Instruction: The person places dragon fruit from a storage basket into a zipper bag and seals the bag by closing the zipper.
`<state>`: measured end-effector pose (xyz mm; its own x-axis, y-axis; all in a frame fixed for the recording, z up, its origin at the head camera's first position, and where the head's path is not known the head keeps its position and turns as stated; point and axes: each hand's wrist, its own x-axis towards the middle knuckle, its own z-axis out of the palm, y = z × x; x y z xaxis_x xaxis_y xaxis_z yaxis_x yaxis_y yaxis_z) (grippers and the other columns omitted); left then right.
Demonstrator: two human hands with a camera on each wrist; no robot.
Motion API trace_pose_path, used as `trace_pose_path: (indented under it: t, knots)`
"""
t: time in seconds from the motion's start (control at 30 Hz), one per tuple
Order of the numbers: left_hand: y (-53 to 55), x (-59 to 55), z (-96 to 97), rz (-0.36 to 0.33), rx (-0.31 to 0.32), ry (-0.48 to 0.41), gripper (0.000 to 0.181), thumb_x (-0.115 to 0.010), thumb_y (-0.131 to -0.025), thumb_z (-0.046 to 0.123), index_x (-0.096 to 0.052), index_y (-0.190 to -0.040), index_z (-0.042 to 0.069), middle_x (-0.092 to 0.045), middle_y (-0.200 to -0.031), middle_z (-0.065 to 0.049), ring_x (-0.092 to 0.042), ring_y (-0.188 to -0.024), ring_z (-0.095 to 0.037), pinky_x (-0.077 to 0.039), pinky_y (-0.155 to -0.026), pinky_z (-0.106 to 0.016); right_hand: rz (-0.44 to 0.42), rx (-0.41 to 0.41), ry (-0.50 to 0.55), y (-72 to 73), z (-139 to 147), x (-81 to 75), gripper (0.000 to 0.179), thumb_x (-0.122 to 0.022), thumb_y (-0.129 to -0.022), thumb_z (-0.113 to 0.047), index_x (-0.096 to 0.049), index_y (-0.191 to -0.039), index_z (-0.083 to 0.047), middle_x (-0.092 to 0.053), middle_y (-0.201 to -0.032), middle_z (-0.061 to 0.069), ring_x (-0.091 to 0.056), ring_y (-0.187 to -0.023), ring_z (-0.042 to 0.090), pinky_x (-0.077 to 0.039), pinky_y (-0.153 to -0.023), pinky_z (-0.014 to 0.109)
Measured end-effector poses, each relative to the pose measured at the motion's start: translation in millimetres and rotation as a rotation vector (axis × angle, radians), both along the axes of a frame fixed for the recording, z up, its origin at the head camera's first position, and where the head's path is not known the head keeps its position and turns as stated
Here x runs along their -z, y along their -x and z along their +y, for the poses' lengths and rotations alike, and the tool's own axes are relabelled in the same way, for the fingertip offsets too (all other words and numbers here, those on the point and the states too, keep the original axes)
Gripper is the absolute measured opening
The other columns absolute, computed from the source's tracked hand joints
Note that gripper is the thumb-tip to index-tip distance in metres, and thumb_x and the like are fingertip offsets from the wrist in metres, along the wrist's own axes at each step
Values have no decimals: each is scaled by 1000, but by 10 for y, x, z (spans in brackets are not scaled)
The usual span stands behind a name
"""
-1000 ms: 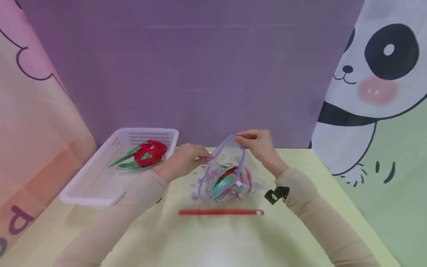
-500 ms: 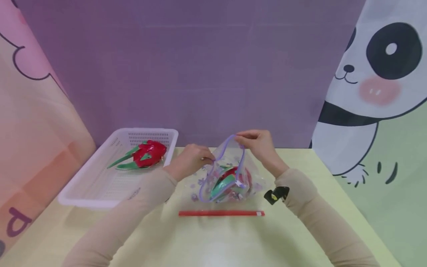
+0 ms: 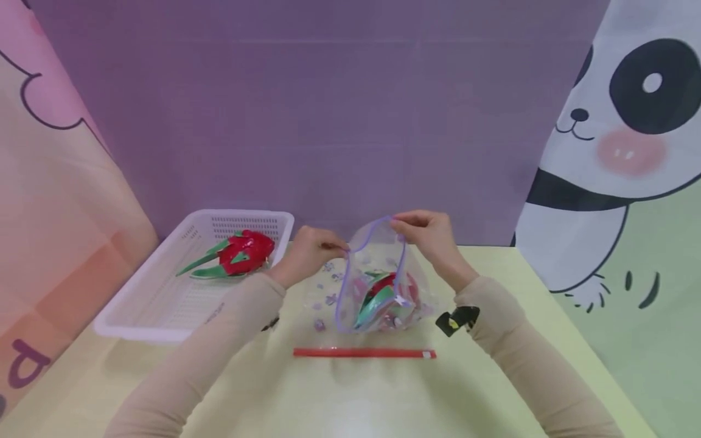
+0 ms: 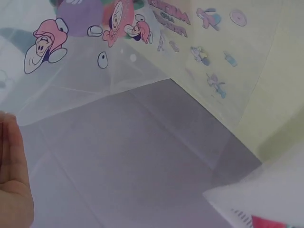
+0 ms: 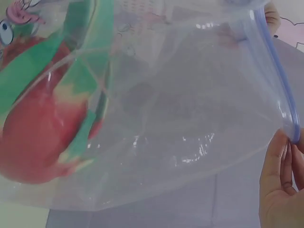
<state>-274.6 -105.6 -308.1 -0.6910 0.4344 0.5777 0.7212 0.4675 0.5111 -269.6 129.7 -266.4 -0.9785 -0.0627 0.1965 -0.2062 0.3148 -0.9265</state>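
Note:
A clear zip bag [image 3: 378,246] with a purple zip edge and cartoon prints stands on the table, its mouth spread toward the camera. My left hand [image 3: 308,250] pinches the left side of the zip edge. At the upper right corner, the thumb and fingers of my right hand [image 3: 429,238] pinch the same edge. Inside the bag lies a red dragon fruit [image 5: 35,128] with green leaf tips. The right wrist view shows the zip strip running up from my right fingertips. In the left wrist view only part of my left hand [image 4: 13,185] appears, beside the printed plastic.
To the left stands a white perforated basket [image 3: 137,292] holding another red dragon fruit [image 3: 249,252] with green leaves. A thin red strip [image 3: 364,353] with a white end lies in front of the bag on the pale table [image 3: 339,401]. A purple backdrop [image 3: 339,121] rises behind.
My left hand has shifted slightly right and up, lifting its side of the zip edge, and the bag's mouth now stands straighter. My right hand has risen slightly, keeping its pinch.

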Motion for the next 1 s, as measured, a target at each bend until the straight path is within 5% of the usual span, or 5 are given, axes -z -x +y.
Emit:
trace_pose_path:
  t: [0.27, 0.53, 0.83, 1.0]
  knots:
    - [65, 3, 3, -225, -27, -201, 10, -71, -77, 6, -73, -87, 4, -71, -85, -11, -68, -76, -17, -54, -66, -24, -1, -29, 17, -26, 61, -4, 37, -70, -81, -25, -63, -109, -1, -66, -82, -12, -63, -74, 6, -54, -73, 23]
    - [54, -38, 25, -390, -85, -255, 13, -68, -82, 12, -72, -92, 6, -71, -91, -11, -67, -82, -18, -54, -73, -33, 29, -17, 8, -149, 193, 64, 40, -68, -82, -32, -64, -108, -1, -66, -81, -13, -65, -74, 8, -54, -76, 27]
    - [33, -55, 7, -394, -111, -266, 11, -69, -81, 15, -73, -90, 9, -71, -88, -7, -67, -81, -15, -54, -71, -29, 78, -128, -124, -499, 247, 283, 25, -66, -84, -17, -68, -101, 1, -69, -95, 12, -65, -76, 12, -54, -69, 24]
    - [28, -55, 14, -396, -115, -261, 11, -69, -81, 15, -73, -90, 9, -71, -89, -8, -66, -81, -15, -54, -72, -33, 140, -236, -199, -665, 264, 466, 23, -69, -81, -16, -69, -99, 0, -68, -95, 13, -63, -76, 7, -53, -67, 22]
